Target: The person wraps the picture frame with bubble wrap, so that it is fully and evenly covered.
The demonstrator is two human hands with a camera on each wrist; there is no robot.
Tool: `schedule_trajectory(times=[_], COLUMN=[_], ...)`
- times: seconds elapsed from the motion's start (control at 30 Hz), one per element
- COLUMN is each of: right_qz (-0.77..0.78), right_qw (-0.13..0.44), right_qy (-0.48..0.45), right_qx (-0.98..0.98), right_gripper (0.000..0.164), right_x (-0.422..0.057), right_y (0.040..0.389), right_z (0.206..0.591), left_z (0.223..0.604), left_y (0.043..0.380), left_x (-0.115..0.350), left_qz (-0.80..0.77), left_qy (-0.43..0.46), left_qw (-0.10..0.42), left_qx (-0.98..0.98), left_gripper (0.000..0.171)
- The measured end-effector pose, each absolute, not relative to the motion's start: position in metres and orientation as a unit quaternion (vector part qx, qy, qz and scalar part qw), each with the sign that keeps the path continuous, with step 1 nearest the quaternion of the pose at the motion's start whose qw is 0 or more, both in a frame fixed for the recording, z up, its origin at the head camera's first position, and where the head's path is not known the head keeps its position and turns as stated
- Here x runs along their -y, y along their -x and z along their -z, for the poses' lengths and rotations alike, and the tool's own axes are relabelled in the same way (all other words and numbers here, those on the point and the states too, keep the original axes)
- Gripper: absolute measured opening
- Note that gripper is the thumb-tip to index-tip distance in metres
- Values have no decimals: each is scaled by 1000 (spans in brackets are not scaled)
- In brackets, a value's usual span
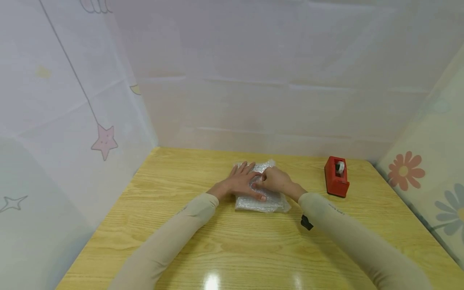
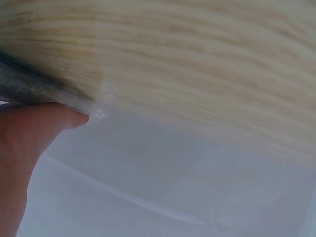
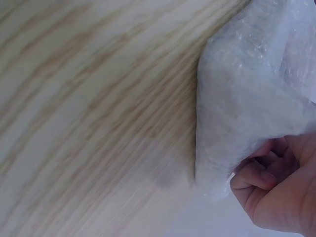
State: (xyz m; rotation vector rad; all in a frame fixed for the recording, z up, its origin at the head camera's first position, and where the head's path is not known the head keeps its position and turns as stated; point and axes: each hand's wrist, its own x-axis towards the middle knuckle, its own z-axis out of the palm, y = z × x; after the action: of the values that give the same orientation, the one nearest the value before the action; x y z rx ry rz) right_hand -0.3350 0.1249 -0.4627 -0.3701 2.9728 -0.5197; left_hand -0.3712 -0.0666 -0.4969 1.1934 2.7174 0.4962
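Note:
A flat packet in clear bubble wrap (image 1: 262, 204) lies on the wooden table, between both hands. My left hand (image 1: 243, 186) rests on top of it with fingers spread, the thumb pointing right. In the left wrist view, one digit of the left hand (image 2: 42, 123) lies along the packet's edge. My right hand (image 1: 277, 180) bears on the packet's right part, fingers curled in and thumb reaching toward the left hand. The right wrist view shows its curled fingers (image 3: 259, 177) against the bubble wrap; nothing can be seen held in them, and the thumb tip is hidden there.
To the right stands a red tape dispenser (image 1: 336, 177) with a white roll. A small black object (image 1: 306, 222) lies beside the right forearm, partly covered by the sleeve. Pale printed sheets (image 1: 232, 100) hang behind and beside the wooden table (image 1: 232, 257).

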Motion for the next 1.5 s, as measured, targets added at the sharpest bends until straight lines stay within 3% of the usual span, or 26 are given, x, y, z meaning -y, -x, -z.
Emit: schedule_trajectory(times=[0.2,0.53,0.77,1.03,1.5], right_qz=[205,276,244,186,215], right_qw=[56,157,176,185,141], right_qy=[155,208,218,159,98], right_qx=[-965,-925,-929,-952,-961], right_gripper=[41,17,23,22,29], right_x=[-133,-152,-150,-137,-142], right_y=[336,345,351,351,343], right_z=[464,447,443,434,436], left_z=[497,501,501,490,494], left_y=[370,372,373,367,370], left_x=[66,65,62,61,62], left_qz=[-163,-151,-146,-130,-125], left_qy=[-397,-400,-395,-394,-387], left_qw=[68,73,73,65,76], left_qx=[-901,-901,-904,-908,-911], left_gripper=[107,114,112,108,110])
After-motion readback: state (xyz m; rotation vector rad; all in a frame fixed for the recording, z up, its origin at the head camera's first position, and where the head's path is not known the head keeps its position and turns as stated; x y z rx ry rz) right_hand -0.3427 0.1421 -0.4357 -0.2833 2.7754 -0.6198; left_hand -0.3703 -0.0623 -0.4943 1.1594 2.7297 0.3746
